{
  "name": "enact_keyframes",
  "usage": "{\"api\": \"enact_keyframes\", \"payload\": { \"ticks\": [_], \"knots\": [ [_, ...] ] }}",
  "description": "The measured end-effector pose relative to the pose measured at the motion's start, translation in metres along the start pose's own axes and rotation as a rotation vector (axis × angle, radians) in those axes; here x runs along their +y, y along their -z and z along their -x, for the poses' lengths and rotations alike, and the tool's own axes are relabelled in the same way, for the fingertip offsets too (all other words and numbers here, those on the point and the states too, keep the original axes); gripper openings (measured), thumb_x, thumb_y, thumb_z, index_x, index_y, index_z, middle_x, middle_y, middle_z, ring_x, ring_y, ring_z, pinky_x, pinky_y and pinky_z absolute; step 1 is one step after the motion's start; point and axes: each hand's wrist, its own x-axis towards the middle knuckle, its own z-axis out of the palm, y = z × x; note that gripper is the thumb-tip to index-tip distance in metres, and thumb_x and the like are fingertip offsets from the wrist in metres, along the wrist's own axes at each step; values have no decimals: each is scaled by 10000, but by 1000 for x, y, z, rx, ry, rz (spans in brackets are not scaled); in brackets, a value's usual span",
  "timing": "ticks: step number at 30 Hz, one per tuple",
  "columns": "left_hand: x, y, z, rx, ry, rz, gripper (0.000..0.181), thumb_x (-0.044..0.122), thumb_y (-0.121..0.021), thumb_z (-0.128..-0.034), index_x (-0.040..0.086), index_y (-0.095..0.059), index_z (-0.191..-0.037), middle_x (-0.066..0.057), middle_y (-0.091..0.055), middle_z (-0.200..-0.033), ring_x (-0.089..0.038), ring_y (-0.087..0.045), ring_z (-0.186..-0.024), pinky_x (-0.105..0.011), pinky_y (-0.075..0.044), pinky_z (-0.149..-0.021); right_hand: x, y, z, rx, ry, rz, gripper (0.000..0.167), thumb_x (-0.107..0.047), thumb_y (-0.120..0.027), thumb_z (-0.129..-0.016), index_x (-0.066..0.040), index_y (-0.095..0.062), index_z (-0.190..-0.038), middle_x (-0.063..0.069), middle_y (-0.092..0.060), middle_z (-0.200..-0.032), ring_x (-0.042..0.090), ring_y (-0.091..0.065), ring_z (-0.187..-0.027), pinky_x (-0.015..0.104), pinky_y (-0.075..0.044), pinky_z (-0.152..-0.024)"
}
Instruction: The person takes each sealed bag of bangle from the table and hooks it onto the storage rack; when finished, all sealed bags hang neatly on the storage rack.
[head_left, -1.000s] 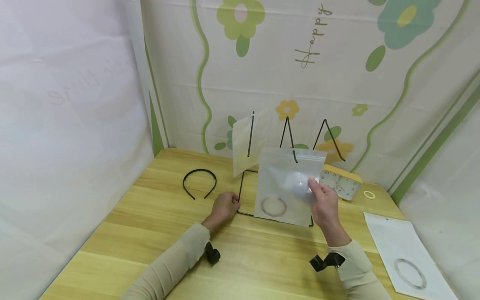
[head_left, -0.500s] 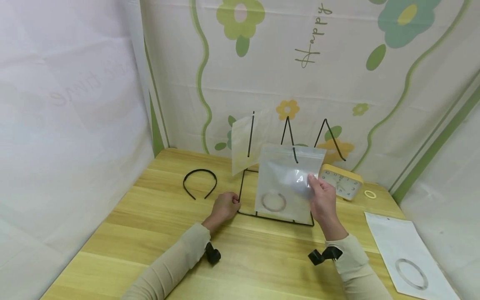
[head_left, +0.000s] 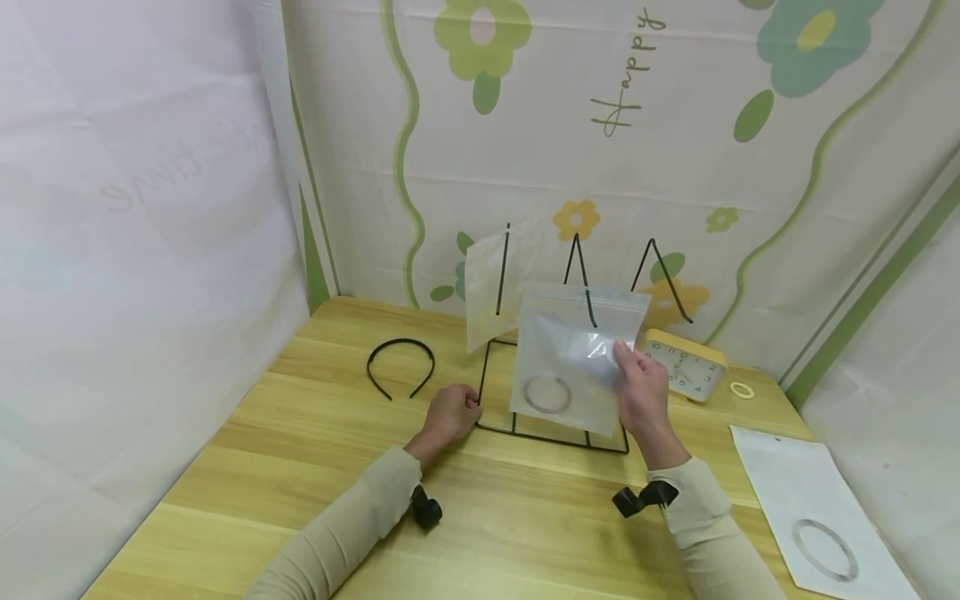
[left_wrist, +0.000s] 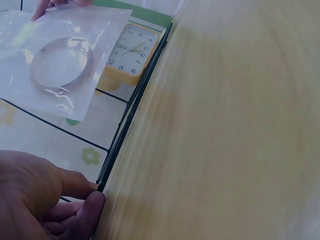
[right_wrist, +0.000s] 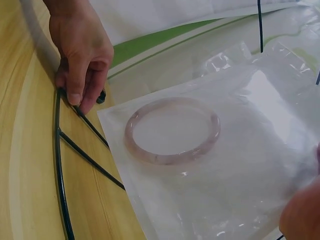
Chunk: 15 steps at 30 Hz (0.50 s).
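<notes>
My right hand pinches the right edge of a clear zip bag with a pinkish ring inside. The bag's upper edge is at the middle prong of a black wire rack; whether the prong passes through it I cannot tell. My left hand pinches the rack's left front corner, thumb and finger on the wire, as the left wrist view shows. Another clear bag hangs on the left prong.
A black headband lies left of the rack. Behind and right of it stands a yellow clock, with a small yellow ring beside it. A white bag with a ring in it lies at the right edge.
My right hand has moved slightly up and left with the bag, which has risen away from the rack's front bar. The left hand has kept its place.
</notes>
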Motion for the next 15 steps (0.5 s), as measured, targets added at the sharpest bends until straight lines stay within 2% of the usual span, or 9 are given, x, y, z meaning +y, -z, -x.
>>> {"api": "enact_keyframes", "payload": {
  "ticks": [4, 10, 15],
  "knots": [
    [0, 0, 0, 3, -4, -1, 221, 96, -696, -881, -14, -701, -1072, -34, -688, -853, -123, -610, -732, -311, -540, -695, 0, -1, -4, 5, 13, -28, 265, -211, -639, -958, -187, -728, -710, -14, -613, -988, 148, -501, -1028, 210, -483, -845],
    [-1, -2, -1, 6, 4, -2, 226, 100, -699, -874, -8, -702, -1072, -27, -687, -859, -126, -618, -745, -312, -543, -698, 0, 0, -8, -11, 11, 6, 260, -249, -633, -961, -180, -724, -728, 14, -586, -1069, 153, -491, -1074, 258, -444, -918],
    [-1, -2, -1, 15, -15, -10, 222, 94, -707, -867, -8, -707, -1064, -29, -690, -857, -130, -623, -750, -320, -547, -701, -1, 1, -15, -36, 18, 65, 255, -285, -628, -963, -161, -713, -757, 26, -547, -1130, 156, -476, -1080, 310, -421, -954]
  ]
}}
